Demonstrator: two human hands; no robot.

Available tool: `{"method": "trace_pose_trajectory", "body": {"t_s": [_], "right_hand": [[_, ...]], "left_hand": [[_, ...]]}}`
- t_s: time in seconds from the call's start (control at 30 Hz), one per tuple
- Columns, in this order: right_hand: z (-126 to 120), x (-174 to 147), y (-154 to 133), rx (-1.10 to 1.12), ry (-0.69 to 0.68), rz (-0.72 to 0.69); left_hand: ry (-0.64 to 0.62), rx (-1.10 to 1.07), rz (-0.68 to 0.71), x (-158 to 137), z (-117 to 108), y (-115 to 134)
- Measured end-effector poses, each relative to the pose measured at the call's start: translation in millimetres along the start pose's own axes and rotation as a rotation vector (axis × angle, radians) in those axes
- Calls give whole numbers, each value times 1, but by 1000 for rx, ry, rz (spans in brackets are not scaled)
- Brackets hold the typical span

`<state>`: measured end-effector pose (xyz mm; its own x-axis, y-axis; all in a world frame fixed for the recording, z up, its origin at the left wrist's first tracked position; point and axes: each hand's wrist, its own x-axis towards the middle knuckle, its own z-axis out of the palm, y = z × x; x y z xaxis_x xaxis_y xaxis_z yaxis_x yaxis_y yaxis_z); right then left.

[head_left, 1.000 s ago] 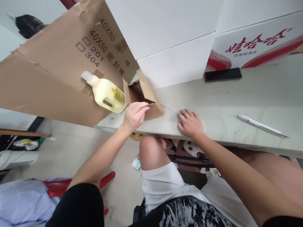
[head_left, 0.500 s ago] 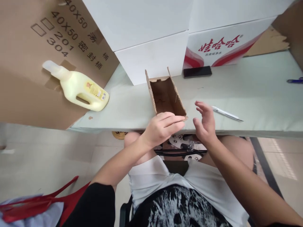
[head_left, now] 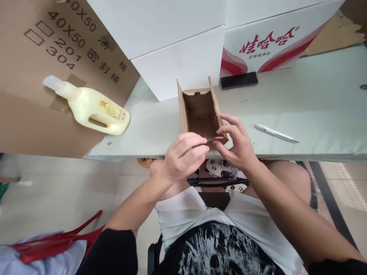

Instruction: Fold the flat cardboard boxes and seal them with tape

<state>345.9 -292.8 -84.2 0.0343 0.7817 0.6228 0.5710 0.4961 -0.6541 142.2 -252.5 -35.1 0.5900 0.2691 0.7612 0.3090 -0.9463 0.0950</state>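
A small open cardboard box [head_left: 183, 110] stands on the cloth-covered table in front of me, its top flaps upright and its inside bare. My left hand [head_left: 186, 156] is closed at the box's near edge, fingers curled over the left part of the rim; its fingertips are partly hidden. At the near right corner, my right hand [head_left: 236, 143] grips the box, with the thumb on the near side and the fingers over the right wall. A white pen-like tool [head_left: 276, 133] with a thin dark tip lies to the right of my right hand.
Behind the box stand white cartons [head_left: 183, 61], with a black phone [head_left: 239, 80] lying before them. On the left, a pale yellow bottle [head_left: 99, 110] rests near a large brown carton [head_left: 34, 114]. The table's front edge runs just above my knees.
My right hand has moved left from beside the box and taken hold of its near right corner. My left hand has slid slightly left along the near edge. The view has shifted a little.
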Motion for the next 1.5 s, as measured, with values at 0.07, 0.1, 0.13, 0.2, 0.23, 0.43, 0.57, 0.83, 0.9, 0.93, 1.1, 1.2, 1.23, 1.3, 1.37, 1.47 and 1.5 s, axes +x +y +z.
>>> {"method": "trace_pose_trajectory", "body": {"t_s": [0.07,0.1,0.13,0.2,0.23,0.43,0.57,0.83,0.9,0.93,1.1,1.2,1.23,1.3,1.37,1.47,1.5], "right_hand": [[5,1,-2,-9,48,26],[6,2,-3,-13,63,33],[8,2,-4,-16,70,36],[9,2,-5,-20,62,34],[8,2,-5,-18,50,30],[4,0,2,-27,81,48],[12,-4,4,-64,134,65],[20,-2,1,-55,-39,-38],[19,-3,3,-63,-105,-69],[18,-4,3,-61,-125,-70],[22,-9,7,-14,-133,-59],[27,-11,9,48,-81,-53],[28,-12,11,65,-72,-52],[29,-15,14,85,-61,-53],[30,-18,18,86,-56,-47],[30,-22,21,65,-52,-11],[30,-24,21,60,-55,-4]], "left_hand": [[75,97,-59,0,0,-6],[98,124,-97,0,1,-9],[102,132,-140,-1,2,-11],[48,96,-218,-1,6,-16],[7,65,-254,-2,7,-18],[0,40,-373,-15,12,-30],[73,80,-357,-22,20,-31],[22,-97,-395,-23,38,-16],[-61,-146,-394,-23,38,-15],[-99,-154,-382,-24,38,-15],[-178,-105,-326,-27,40,-15],[-215,-64,-304,-30,42,-18],[-231,-58,-287,-32,42,-20],[-273,-64,-254,-35,43,-24],[-300,-82,-243,-37,43,-27],[-282,-91,-242,-39,44,-29],[-273,-90,-241,-39,45,-29]]}}
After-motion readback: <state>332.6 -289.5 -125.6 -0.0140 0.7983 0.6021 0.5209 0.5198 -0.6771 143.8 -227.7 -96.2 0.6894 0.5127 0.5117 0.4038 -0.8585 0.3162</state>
